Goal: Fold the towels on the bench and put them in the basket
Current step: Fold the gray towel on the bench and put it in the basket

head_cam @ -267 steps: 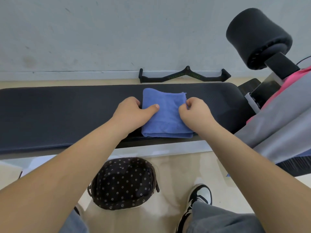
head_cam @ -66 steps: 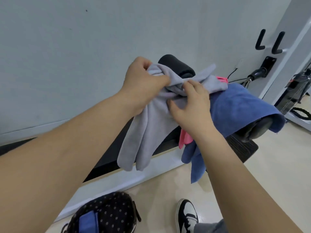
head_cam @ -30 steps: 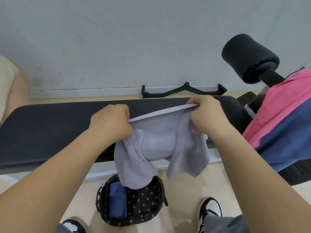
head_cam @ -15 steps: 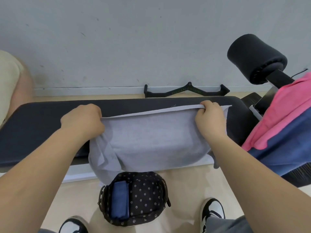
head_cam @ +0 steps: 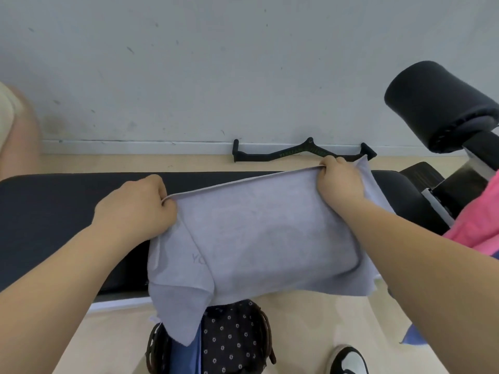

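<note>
1. Holding the gray towel [head_cam: 264, 238] stretched by its far edge, the left grip [head_cam: 135, 209] clenches the far-left corner and the right grip [head_cam: 339, 184] pinches the edge close to the far-right corner, whose tip sticks out past it.
2. The towel lies over the black bench [head_cam: 54, 211]. Its long axis runs left to right along the bench, with the right end a little farther away than the left.
3. From both grips the cloth spreads toward the near side. Its near edge hangs off the bench, and the near-left corner droops over the dotted basket [head_cam: 232, 344] on the floor.
4. A flap on the left side lies doubled and creased, so the sheet is not yet flat.
5. The basket already holds a folded blue towel [head_cam: 186, 357]. A pink towel [head_cam: 475, 217] waits at the right end of the bench.
6. Judging from this, the step in hand is spreading the towel. The next fold probably runs across the long axis, and either grip is equally placed to carry its end across to the other.
</note>
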The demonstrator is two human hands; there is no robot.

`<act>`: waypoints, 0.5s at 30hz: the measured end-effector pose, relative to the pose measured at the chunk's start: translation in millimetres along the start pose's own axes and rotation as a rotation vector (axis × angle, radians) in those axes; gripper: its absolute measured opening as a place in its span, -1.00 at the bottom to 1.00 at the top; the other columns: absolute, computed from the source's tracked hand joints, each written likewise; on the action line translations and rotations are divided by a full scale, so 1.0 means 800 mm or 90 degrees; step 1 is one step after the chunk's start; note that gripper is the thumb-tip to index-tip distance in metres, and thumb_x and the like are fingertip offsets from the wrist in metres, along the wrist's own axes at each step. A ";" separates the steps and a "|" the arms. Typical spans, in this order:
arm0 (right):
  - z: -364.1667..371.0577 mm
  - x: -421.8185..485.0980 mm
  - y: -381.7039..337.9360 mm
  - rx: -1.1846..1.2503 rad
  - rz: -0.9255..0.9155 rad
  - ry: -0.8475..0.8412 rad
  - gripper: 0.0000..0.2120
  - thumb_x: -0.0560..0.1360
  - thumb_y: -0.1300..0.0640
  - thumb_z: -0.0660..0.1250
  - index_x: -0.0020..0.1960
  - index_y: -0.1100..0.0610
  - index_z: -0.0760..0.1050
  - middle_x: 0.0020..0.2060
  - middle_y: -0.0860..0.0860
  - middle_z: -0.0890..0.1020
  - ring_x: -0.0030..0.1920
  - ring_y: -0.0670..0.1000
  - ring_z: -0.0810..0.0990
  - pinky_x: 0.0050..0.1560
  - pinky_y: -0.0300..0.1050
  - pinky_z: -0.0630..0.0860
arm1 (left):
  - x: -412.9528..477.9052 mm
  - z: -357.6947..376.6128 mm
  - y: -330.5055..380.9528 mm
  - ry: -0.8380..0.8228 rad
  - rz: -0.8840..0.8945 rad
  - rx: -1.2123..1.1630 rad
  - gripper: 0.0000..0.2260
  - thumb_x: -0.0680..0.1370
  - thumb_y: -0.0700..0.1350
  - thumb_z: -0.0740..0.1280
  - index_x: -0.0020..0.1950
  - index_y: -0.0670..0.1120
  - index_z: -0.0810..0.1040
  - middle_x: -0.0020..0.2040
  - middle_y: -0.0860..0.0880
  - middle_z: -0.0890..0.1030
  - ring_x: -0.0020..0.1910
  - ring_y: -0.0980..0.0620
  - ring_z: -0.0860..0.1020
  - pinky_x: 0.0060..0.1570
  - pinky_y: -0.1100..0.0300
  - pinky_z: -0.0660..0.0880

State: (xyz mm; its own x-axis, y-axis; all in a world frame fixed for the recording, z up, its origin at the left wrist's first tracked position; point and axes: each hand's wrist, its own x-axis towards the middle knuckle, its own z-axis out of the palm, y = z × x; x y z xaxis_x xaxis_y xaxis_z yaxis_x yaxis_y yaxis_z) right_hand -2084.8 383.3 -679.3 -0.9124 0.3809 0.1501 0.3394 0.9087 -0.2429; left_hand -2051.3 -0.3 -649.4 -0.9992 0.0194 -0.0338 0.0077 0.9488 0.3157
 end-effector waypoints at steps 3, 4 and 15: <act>0.000 0.008 0.000 -0.054 0.065 -0.028 -0.65 0.55 0.26 0.05 0.27 0.16 0.44 0.22 0.20 0.50 0.32 0.29 0.42 0.43 0.34 0.27 | -0.002 -0.014 0.011 -0.144 -0.036 0.015 -0.73 0.48 0.11 0.33 -0.23 -0.08 0.49 -0.28 0.02 0.59 -0.29 -0.01 0.54 -0.27 0.15 0.44; -0.002 0.008 -0.005 -0.100 0.083 -0.032 -0.63 0.53 0.28 0.07 0.29 0.15 0.42 0.27 0.21 0.47 0.38 0.28 0.35 0.47 0.40 0.18 | -0.004 -0.018 0.014 -0.191 -0.041 0.015 -0.68 0.47 0.11 0.35 -0.28 -0.11 0.45 -0.33 0.02 0.55 -0.34 -0.01 0.49 -0.30 0.16 0.38; -0.017 -0.145 -0.172 -0.047 -0.146 -0.353 -0.23 0.54 -0.45 0.03 0.65 -0.16 -0.02 0.67 0.03 -0.14 0.65 0.18 -0.20 0.52 0.45 -0.06 | 0.007 -0.028 -0.035 -0.046 -0.039 -0.111 -0.90 0.57 -0.14 0.26 -0.02 -0.03 0.57 -0.05 -0.07 0.64 -0.09 -0.10 0.58 -0.12 0.02 0.53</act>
State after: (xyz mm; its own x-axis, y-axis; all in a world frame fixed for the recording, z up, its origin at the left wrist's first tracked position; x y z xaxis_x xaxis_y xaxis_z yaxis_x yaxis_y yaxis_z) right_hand -2022.4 216.6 -650.4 -0.9410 0.0459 -0.3353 0.1162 0.9743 -0.1929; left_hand -2057.6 -33.5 -636.9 -0.9922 -0.0081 -0.1247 -0.0663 0.8800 0.4704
